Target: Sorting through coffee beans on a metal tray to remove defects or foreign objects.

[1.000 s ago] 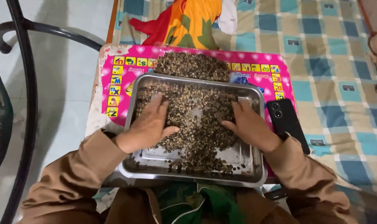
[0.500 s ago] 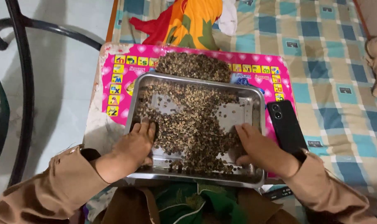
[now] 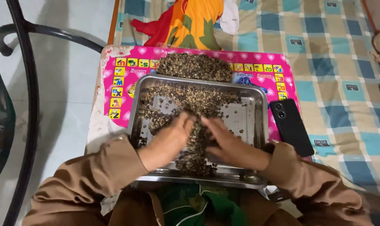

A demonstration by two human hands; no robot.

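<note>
At far left a dark curved metal chair frame (image 3: 29,83) stands on the pale floor (image 3: 68,75), clear of the work. Beside it a pink board (image 3: 114,67), printed with small yellow picture squares along its left and far edges, lies under a rectangular steel tray (image 3: 257,121) whose long axis runs left to right across the person's lap. Brownish seeds (image 3: 186,98) are strewn over the tray's far half, and a ridge of them runs from the tray's middle toward the near rim, between the two hands. A separate heap of seeds (image 3: 196,67) sits on the board just beyond the tray's far rim. Left hand (image 3: 173,136) and right hand (image 3: 225,140), both in brown sleeves, lie flat in the tray with palms facing each other, fingers (image 3: 188,121) loose and extended, pressing the ridge from either side without clutching anything. Right of the tray a black phone (image 3: 291,125) lies face down on the board's edge, pointing away from the person. Behind everything, a checked blue and tan bedsheet (image 3: 324,50) carries a bundle of red, orange and green cloth (image 3: 190,23).
</note>
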